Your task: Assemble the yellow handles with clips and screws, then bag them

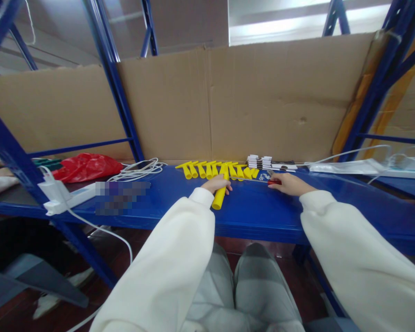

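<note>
My left hand (215,183) is closed around a yellow plastic tube (219,199), whose open end points toward me. My right hand (289,184) grips a red-handled screwdriver (274,182). Its long thin shaft runs leftward to the yellow tube at my left fingers; whether the tip touches the tube is too small to tell. Behind my hands, several yellow T-shaped plastic pieces (202,170) lie in a row along the back of the blue table (259,214). Stacked small white pieces (259,162) stand to the right of that row.
At the left are a white power strip (76,196), coiled white cable (141,169) and a red plastic bag (88,168). A cardboard sheet (263,101) closes off the back. Blue frame posts (119,101) rise at both sides. White packaging (346,166) lies at right. Another person sits at far left.
</note>
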Available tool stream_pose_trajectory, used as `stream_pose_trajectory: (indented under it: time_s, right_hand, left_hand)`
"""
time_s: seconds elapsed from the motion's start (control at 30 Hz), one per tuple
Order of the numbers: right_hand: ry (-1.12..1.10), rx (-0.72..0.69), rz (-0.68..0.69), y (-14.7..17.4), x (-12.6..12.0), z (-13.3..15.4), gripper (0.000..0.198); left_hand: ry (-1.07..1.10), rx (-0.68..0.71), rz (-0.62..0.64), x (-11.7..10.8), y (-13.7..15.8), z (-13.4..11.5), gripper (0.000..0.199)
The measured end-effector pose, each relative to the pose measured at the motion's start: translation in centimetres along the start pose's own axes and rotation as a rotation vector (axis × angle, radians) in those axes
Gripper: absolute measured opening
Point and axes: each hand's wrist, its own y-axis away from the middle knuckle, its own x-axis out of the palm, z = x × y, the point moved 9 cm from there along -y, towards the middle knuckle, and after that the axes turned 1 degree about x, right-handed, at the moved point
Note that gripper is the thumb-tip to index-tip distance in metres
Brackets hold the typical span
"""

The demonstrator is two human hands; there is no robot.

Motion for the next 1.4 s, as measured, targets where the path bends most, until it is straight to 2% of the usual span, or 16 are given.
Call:
stream_pose_trajectory:
  time_s: [0.17,0.53,0.73,0.87,1.0,1.2,1.4]
  right_hand:
    - [-0.031,-0.007,0.03,-0.1,0.4,-0.2,0.021]
    - [-0.088,-0.014,0.05,-0.2,0.8,-0.4,0.023]
    - [-0.166,0.024,0.022,-0.3,0.3,-1.0,0.021]
    - [-0.224,0.035,0.034,-0.2,0.2,-2.1,0.02]
    - [-0.229,0.051,0.073,-0.1,0.4,-3.4,0.02]
    - [-0.184,0.094,0.09,-0.2,0.6,-5.1,0.017]
    - [-0.141,0.129,0.112,0.0,1.0,-6.8,0.017]
  left_hand:
    - [-0.039,0.011,0.019,0.2,0.4,-0.4,0.017]
    - [-0.034,0.026,0.017,0.3,1.0,-1.0,0.018]
    - [0.007,0.022,-0.053,-0.4,0.4,-0.8,0.046]
    - [0.096,0.059,-0.139,-1.2,0.1,-1.1,0.045]
    - [0.142,0.031,-0.208,-1.8,0.3,-0.9,0.046]
    - [0.134,0.055,-0.209,-1.6,0.9,-1.4,0.06]
    - [0.13,0.182,-0.209,-1.6,0.7,-2.6,0.069]
